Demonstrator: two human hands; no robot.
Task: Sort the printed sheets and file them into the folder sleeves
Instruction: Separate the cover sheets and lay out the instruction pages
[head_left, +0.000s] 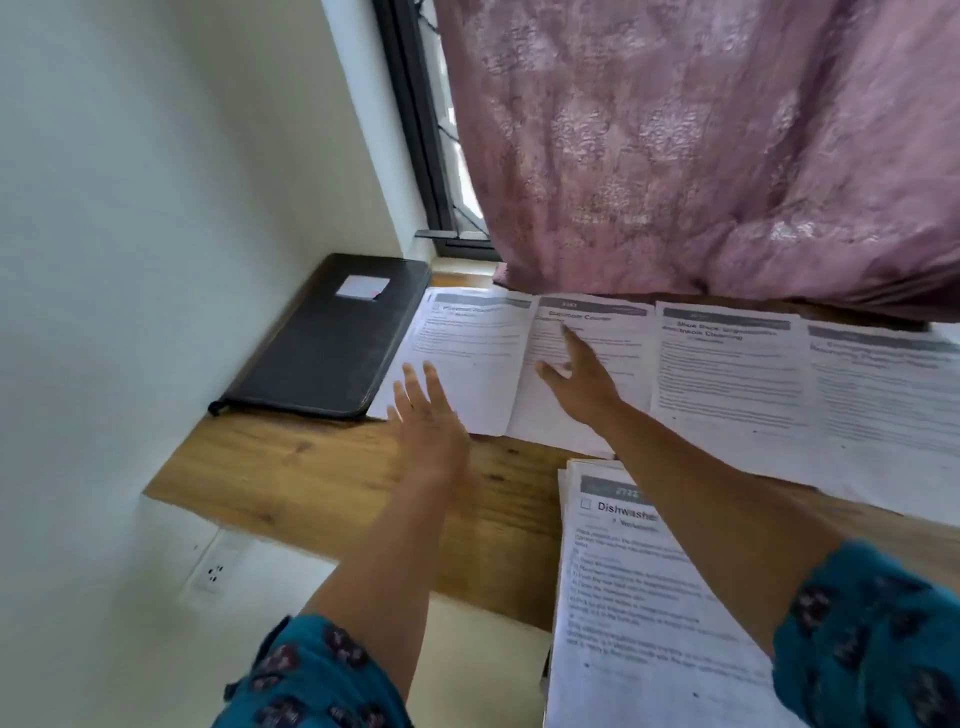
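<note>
Sheets (597, 364) lie under both open hands (582, 382).

Both arms reach forward, bare from the patterned teal sleeves down. The left hand (423, 415) is stretched out flat, palm down, fingers (410, 382) straight and slightly spread, holding nothing. The right hand (579, 379) crosses leftward, its index finger extended, thumb out to the side, holding nothing.
</note>
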